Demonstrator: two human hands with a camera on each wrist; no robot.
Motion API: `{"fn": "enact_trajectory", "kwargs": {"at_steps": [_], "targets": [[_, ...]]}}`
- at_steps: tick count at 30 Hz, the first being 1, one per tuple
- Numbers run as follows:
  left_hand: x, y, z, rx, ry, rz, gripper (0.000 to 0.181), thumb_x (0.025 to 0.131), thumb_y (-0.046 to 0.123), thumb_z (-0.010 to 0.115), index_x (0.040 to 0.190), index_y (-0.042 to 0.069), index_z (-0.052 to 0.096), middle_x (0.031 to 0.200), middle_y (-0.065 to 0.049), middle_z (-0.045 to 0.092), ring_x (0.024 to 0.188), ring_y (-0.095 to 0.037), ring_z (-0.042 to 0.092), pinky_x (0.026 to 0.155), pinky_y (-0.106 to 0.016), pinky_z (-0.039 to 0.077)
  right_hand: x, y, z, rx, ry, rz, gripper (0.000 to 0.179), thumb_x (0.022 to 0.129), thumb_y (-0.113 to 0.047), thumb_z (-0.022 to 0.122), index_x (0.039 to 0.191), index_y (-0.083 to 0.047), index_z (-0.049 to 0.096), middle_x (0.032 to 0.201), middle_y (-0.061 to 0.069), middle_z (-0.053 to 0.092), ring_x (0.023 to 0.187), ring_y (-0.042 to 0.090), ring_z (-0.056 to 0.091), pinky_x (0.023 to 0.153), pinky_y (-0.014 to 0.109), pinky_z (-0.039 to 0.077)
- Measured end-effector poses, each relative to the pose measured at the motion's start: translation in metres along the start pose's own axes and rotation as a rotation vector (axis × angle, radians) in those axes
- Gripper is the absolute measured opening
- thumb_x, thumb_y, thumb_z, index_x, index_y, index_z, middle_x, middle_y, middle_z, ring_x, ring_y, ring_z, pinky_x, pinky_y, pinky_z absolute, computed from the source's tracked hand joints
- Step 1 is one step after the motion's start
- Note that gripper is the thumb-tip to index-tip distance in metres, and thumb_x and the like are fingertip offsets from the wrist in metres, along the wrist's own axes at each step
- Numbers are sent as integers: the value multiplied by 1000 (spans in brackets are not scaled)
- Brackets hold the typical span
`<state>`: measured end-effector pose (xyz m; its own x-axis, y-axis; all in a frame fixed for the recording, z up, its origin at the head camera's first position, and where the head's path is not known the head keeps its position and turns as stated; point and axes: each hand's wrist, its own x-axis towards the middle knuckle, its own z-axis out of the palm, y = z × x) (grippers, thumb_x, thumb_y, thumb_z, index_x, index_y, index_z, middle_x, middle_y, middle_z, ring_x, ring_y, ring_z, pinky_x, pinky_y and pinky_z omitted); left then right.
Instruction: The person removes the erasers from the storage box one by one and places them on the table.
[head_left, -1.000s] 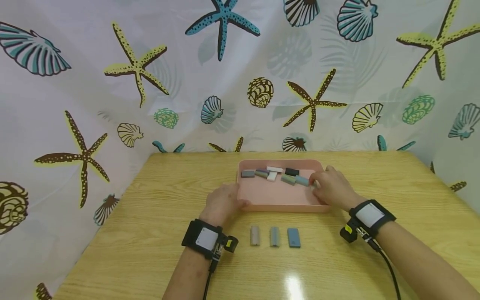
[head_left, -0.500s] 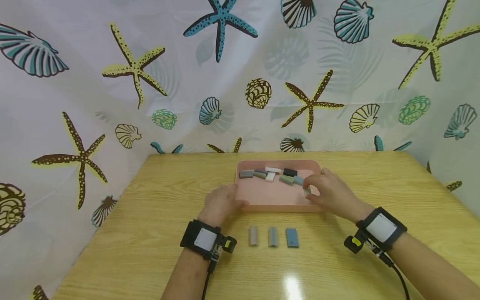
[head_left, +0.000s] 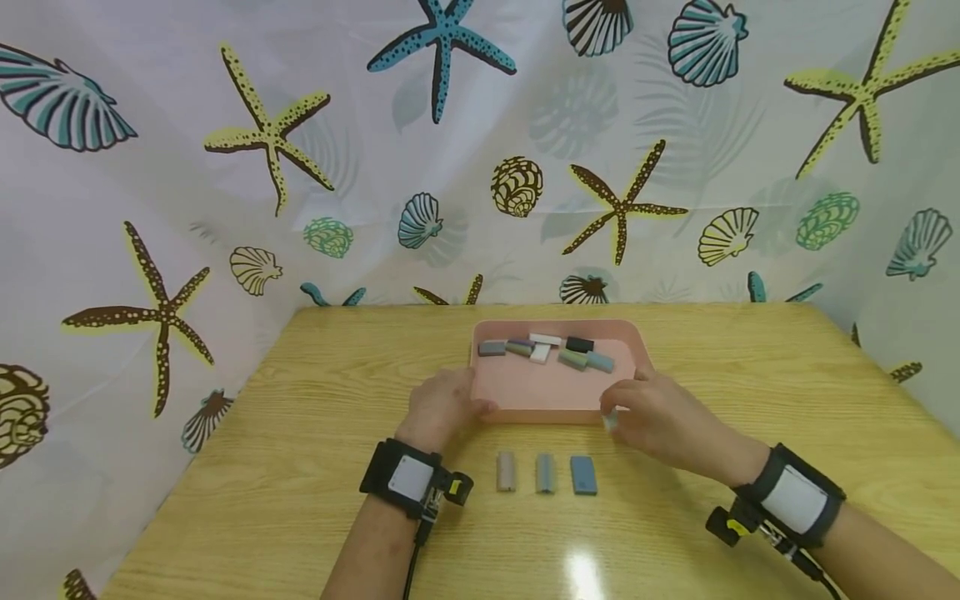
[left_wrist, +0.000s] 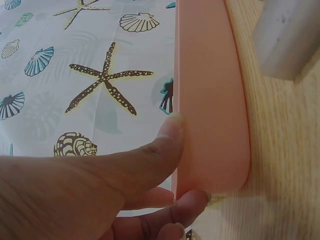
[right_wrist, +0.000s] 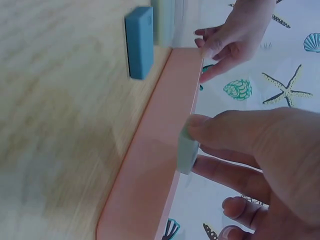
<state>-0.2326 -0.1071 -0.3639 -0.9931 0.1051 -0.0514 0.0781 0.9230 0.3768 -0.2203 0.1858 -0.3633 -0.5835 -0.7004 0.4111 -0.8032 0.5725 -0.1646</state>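
My right hand [head_left: 663, 421] pinches a small pale green block [right_wrist: 186, 151] between thumb and fingers, just over the front rim of a shallow pink tray [head_left: 551, 417]. At the tray's front left corner, my left hand [head_left: 442, 408] grips the edge, with its thumb on the rim and fingers around the corner in the left wrist view. On the table before the tray, a beige block [head_left: 506, 472], a grey-blue block [head_left: 545, 473] and a blue block [head_left: 583, 475] stand in a row, apart from one another.
Several small blocks lie at the back of the tray, among them a black block [head_left: 580, 344], a grey block [head_left: 492, 348] and a light blue block [head_left: 600, 362]. Behind the wooden table [head_left: 360, 350] hangs a cloth [head_left: 480, 242] printed with shells and starfish.
My right hand has lifted the pale green block from the tray's right side and brought it toward me over the front rim. My left hand stays at the corner.
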Motion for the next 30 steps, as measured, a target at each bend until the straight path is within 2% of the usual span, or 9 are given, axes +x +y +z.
{"fn": "enact_trajectory", "kwargs": {"at_steps": [6,13,16,20,26,30], "targets": [[2,1,1,9,3,6,44,78,38,71,105,6,58,73,-3,53,61,-17,48,49,-28,34,-10,-9,-1,-10,-58,23,27,70,-16,78,90,-22,61,90,-11,61,78,7,44,65,26,43],[0,0,1,3,3,3,43,79,38,70,105,6,57,72,-4,54,60,-16,48,49,-28,34,-20,-14,4,9,-93,36,26,69,-16,78,88,-20,61,86,-12,59,77,8,43,64,26,43],[0,0,1,13,5,4,42,79,38,70,104,6,57,72,-4,54,60,-16,48,49,-28,34,-24,-16,7,21,-117,24,25,69,-16,78,87,-20,60,86,-14,57,81,8,43,68,28,43],[-1,0,1,21,5,-1,42,79,38,70,104,6,57,71,-4,53,59,-16,48,49,-28,34,-27,-19,11,34,-171,12,23,70,-18,77,86,-21,61,87,-15,57,85,8,44,72,32,43],[0,0,1,13,-6,-13,41,79,38,70,103,6,57,69,-3,51,58,-16,47,48,-28,34,-26,-23,15,6,-283,67,19,70,-21,75,84,-22,62,88,-14,57,85,10,45,73,33,43],[1,0,2,8,-4,-7,41,79,38,70,103,7,57,69,-3,52,58,-16,47,49,-28,35,-25,-24,16,-17,-326,95,20,68,-22,76,84,-23,63,90,-12,56,84,10,44,72,33,43]]}}
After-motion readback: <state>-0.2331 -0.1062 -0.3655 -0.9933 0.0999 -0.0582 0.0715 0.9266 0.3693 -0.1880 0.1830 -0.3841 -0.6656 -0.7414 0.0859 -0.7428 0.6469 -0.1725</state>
